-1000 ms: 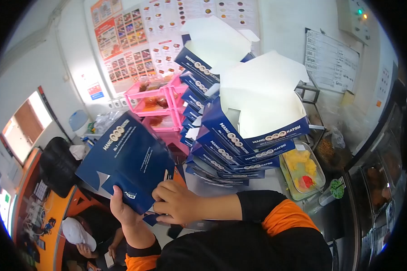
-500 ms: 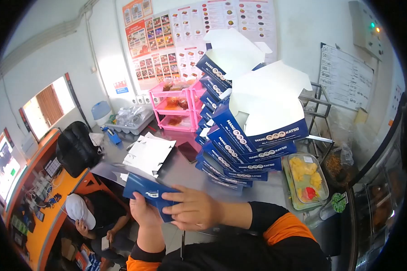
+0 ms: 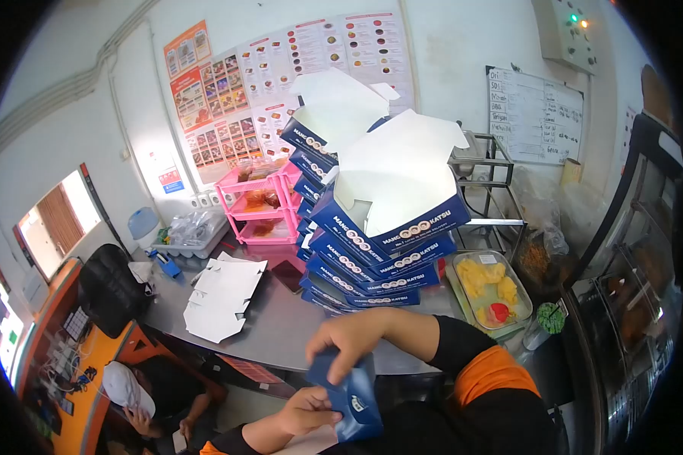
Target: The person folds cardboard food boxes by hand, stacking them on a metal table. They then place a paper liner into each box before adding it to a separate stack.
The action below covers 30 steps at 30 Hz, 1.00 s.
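Observation:
A blue cardboard food box (image 3: 360, 406), partly folded, is between my hands in front of my body. My left hand (image 3: 305, 412) grips its left side, the thumb lying over the blue face. From above, my right hand (image 3: 347, 343) holds the upper edge with its thumb pressed on the panel. Just beyond stand two tall stacks of open blue boxes with white insides, the nearer stack (image 3: 398, 216) in front of the farther stack (image 3: 326, 114). Flat white box blanks (image 3: 224, 297) lie on the steel table to the left.
Behind the blanks are a pink tiered rack (image 3: 259, 203), a grey tray of plastic bags (image 3: 193, 231) and a dark phone-like slab (image 3: 287, 276). At right sit a container of yellow food (image 3: 489, 290) and a lidded cup (image 3: 546, 324). A seated person (image 3: 152, 394) is at lower left.
My hands and the blue box have moved down and right, closer to my body. The box has turned, and my right hand has shifted to its top edge. The view has shifted too.

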### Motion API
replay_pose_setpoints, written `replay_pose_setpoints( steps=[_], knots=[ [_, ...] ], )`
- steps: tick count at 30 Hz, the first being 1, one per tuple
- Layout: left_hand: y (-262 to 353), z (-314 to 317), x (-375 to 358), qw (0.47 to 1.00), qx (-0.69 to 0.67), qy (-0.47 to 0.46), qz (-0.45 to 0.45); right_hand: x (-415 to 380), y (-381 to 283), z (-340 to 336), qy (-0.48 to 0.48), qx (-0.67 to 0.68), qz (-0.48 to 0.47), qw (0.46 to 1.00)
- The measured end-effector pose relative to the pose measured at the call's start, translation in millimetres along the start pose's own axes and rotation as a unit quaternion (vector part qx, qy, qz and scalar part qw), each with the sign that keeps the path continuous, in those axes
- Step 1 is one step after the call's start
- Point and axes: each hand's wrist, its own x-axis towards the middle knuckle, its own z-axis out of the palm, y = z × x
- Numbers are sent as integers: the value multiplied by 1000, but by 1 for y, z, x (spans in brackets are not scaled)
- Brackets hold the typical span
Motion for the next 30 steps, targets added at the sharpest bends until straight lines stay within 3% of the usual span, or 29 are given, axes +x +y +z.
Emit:
replay_pose_setpoints(
  steps=[1, 3, 6, 9, 10, 12, 13, 14, 15, 17, 20, 23, 24, 25, 27, 28, 30],
  knots=[
    [-2, 0, 0, 1000, -22, 12, -14, 1, 4, 4, -19, -8, -40, 999],
    [-2, 5, 4, 996, -68, 34, -37, -1, 10, 9, 103, -17, -124, 987],
    [0, 7, 7, 997, -48, 13, -65, 4, 19, 22, -111, -39, -198, 973],
    [-5, -11, 7, 996, 35, -37, -66, 0, 9, 24, -141, -9, -159, 977],
    [-3, -19, 8, 995, 57, -54, -65, -2, 5, 23, -100, 12, -184, 978],
    [19, -24, 8, 975, 18, -194, -107, -19, -8, 17, 31, 128, -132, 982],
    [13, -57, 5, 964, -6, -245, -101, -28, -12, 12, 95, 185, -104, 973],
    [21, -70, -1, 968, -32, -239, -75, -33, -10, 5, 199, 253, -164, 933],
    [33, -81, -9, 981, -80, -175, -8, -35, -7, -3, 298, 316, -221, 873],
    [50, -82, -29, 978, -127, -16, 162, -37, -8, -17, 386, 495, -297, 720],
    [64, -34, -51, 898, 55, 199, 390, -5, 0, -13, 454, 590, -299, 597],
    [57, 3, -62, 767, 244, 337, 488, 27, 21, -5, 511, 494, -249, 659],
    [56, 8, -64, 719, 296, 375, 505, 34, 24, -4, 494, 474, -198, 701],
    [52, 8, -69, 641, 371, 433, 514, 39, 26, 0, 535, 438, -172, 702],
    [55, 9, -68, 659, 280, 438, 544, 46, 28, 11, 612, 357, -124, 694],
    [55, 0, -70, 654, 255, 450, 552, 47, 24, 19, 626, 146, -189, 742],
    [56, 3, -65, 668, 171, 466, 555, 48, 8, 48, 557, -220, -270, 754]
  ],
)
